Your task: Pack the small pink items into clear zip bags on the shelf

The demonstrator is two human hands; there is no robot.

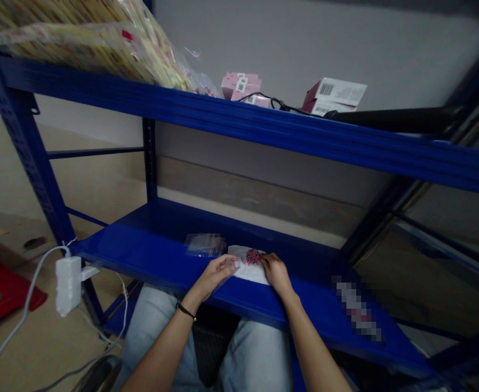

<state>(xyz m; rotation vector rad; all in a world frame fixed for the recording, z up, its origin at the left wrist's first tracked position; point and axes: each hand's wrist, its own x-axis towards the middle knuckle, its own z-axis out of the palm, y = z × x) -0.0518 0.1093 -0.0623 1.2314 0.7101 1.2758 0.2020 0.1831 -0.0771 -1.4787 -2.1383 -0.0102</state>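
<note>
Right hand (278,275) has its fingers bent together at the side of the small pink-red beads (253,257); whether a bead is pinched between the tips, I cannot tell. Left hand (215,275) is half curled, and it seems to pinch a clear bag (223,281) between thumb and fingers. These beads lie in a small heap on the white cloth (252,273), between both hands. They look light and hard, probably easy to roll, so fingertips should take few at once, from the border of the heap. The bag looks thin, soft and slippery; its mouth edge is the better grip. The cloth lies close to the front edge of the lower shelf (149,258), where beads could fall. More clear bags (203,245) lie beside it at left. Behind and toward the right, the shelf gives wider room, under the upper beam (243,117).
</note>
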